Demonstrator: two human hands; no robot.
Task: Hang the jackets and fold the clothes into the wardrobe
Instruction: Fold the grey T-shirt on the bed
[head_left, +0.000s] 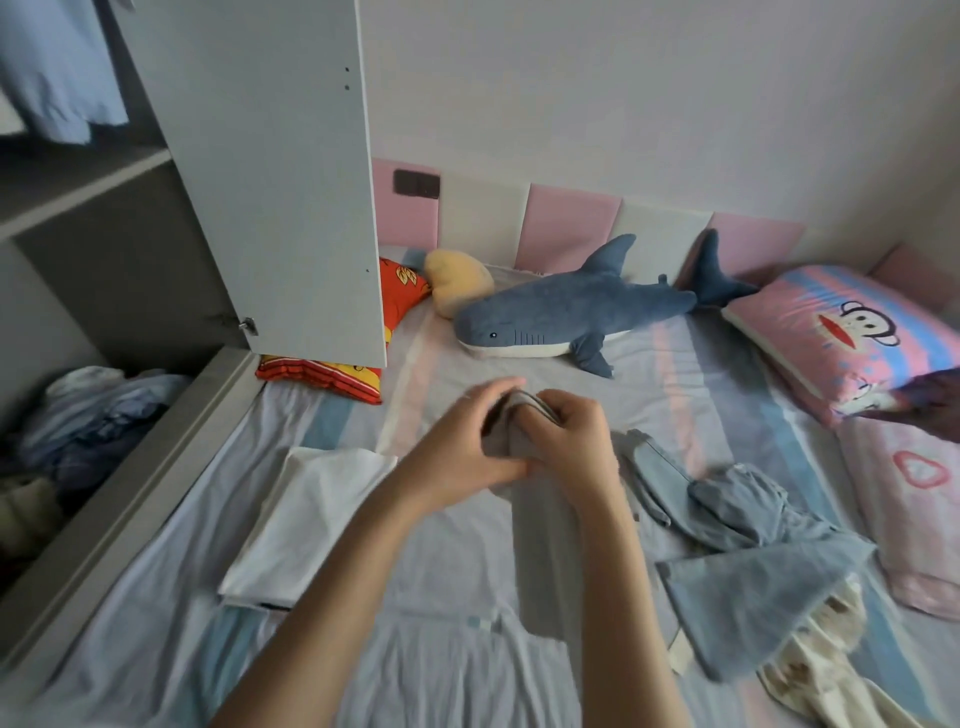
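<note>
Gripping a folded grey cloth garment (525, 410) with both hands, over the middle of the bed. Left hand (467, 452) curled round the garment's left side, fingers bent over its upper edge. Right hand (571, 441) closed on the right side, knuckles up, fingers tucked round the fold. Both hands touching at the thumbs, the bundle pinched between them, its lower length running back toward the wearer across the pale blue, pink and grey striped bedsheet (441, 665).

Just left of the forearms, lying flat on the sheet: a folded white fabric rectangle (306, 519). Just right of them: a crumpled blue denim-like garment (727, 499), and nearer the wearer a flat blue-grey fabric piece (753, 597) overlapping a cream patterned cloth (826, 654).

Beyond the hands, near the padded pink-and-white headboard (566, 228): a blue-and-white plush shark (561, 317), a yellow plush toy (457, 280) and a red-and-yellow printed cushion (322, 374). Far right: a pink pillow with a cartoon monkey (841, 332).

On the left, standing open: the pale grey wardrobe door (280, 182). Inside the wardrobe, heaped on the lower level, a pile of blue and white clothes (98, 410); hanging above, a light blue garment (57, 67).
</note>
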